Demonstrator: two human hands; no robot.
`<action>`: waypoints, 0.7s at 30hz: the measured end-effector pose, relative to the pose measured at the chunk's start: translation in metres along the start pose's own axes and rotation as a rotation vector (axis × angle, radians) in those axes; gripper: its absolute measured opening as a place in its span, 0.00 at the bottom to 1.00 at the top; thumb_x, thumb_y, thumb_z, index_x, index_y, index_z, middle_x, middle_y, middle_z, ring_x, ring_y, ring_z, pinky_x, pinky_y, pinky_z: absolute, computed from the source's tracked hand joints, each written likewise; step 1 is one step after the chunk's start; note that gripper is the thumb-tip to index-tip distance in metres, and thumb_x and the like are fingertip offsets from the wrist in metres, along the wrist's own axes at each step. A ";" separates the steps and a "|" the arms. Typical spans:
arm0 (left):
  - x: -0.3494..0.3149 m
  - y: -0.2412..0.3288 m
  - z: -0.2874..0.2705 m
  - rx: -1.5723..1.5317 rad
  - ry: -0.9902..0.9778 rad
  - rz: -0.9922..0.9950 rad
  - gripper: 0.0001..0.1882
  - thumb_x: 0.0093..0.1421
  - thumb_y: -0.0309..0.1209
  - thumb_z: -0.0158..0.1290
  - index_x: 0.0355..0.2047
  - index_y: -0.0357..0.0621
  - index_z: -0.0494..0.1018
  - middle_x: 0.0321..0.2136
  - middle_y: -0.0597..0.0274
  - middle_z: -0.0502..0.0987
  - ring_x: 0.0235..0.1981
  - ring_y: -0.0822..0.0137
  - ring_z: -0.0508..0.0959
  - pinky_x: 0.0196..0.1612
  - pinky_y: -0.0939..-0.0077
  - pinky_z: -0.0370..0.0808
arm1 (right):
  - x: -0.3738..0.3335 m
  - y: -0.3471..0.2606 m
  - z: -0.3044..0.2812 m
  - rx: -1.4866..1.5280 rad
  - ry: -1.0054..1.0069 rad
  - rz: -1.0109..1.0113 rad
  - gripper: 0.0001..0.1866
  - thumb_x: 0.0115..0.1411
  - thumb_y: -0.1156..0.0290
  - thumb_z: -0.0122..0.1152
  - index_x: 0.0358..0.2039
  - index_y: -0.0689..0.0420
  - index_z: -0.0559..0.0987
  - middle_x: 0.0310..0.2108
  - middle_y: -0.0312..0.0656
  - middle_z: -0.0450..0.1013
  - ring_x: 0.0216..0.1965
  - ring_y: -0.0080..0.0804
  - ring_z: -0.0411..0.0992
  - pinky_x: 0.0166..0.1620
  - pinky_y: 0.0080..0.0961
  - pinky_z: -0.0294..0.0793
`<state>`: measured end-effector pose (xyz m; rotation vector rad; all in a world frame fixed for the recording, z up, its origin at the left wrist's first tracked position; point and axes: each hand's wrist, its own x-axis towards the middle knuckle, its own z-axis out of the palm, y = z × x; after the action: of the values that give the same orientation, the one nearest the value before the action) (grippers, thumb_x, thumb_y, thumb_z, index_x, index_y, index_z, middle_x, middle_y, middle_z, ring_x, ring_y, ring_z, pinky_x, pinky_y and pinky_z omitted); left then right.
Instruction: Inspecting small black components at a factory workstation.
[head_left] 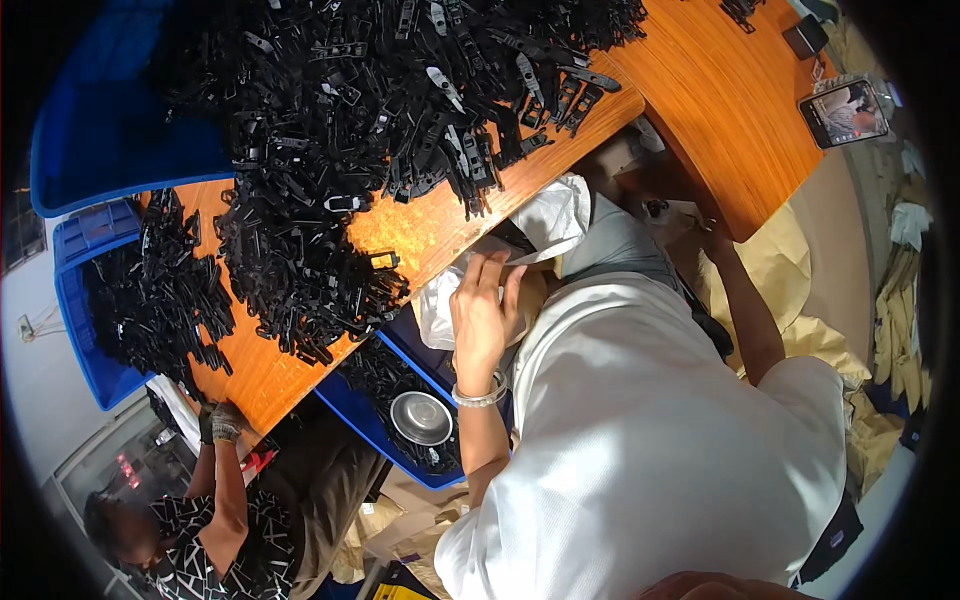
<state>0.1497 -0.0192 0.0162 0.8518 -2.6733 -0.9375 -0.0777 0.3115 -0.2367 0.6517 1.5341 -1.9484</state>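
Note:
My left hand, with a pale beaded bracelet at the wrist, is closed at the edge of a white plastic bag on my lap. Its fingers curl over the bag's rim, close to the table's front edge. Some brown paper or card shows inside the bag's opening. Out to the right, below the curved table end, my right hand is in shadow. Its fingers close at a pale, partly see-through piece with a dark spot, too dim to name. A large heap of black plastic clip-like parts covers the table before me.
Blue bins with black parts stand at left; another blue bin below the wooden table holds a metal bowl. A gloved co-worker sits lower left. A phone stands at right, near brown paper.

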 end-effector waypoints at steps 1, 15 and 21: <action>-0.001 0.000 0.000 -0.001 0.007 -0.006 0.10 0.50 0.28 0.52 0.31 0.35 0.70 0.25 0.53 0.69 0.19 0.60 0.72 0.25 0.71 0.67 | 0.002 0.001 -0.002 0.000 -0.001 0.001 0.10 0.55 0.67 0.45 0.33 0.57 0.71 0.35 0.45 0.68 0.40 0.35 0.65 0.43 0.28 0.67; 0.006 -0.018 -0.021 -0.087 0.332 -0.063 0.05 0.48 0.19 0.49 0.27 0.36 0.70 0.25 0.53 0.70 0.25 0.55 0.73 0.29 0.71 0.69 | -0.135 -0.045 0.182 -1.014 -0.503 -0.912 0.04 0.51 0.78 0.49 0.28 0.63 0.72 0.27 0.42 0.68 0.25 0.34 0.67 0.29 0.22 0.66; 0.029 -0.035 -0.025 0.086 0.429 -0.027 0.06 0.48 0.19 0.48 0.29 0.38 0.70 0.25 0.52 0.68 0.24 0.53 0.72 0.27 0.67 0.68 | -0.173 -0.065 0.266 -0.936 -0.750 -1.040 0.04 0.49 0.82 0.51 0.27 0.64 0.72 0.27 0.41 0.67 0.26 0.27 0.67 0.29 0.18 0.65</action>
<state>0.1503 -0.0712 0.0131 0.9804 -2.3476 -0.5673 -0.0059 0.0872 -0.0137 -1.3234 2.0806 -1.3891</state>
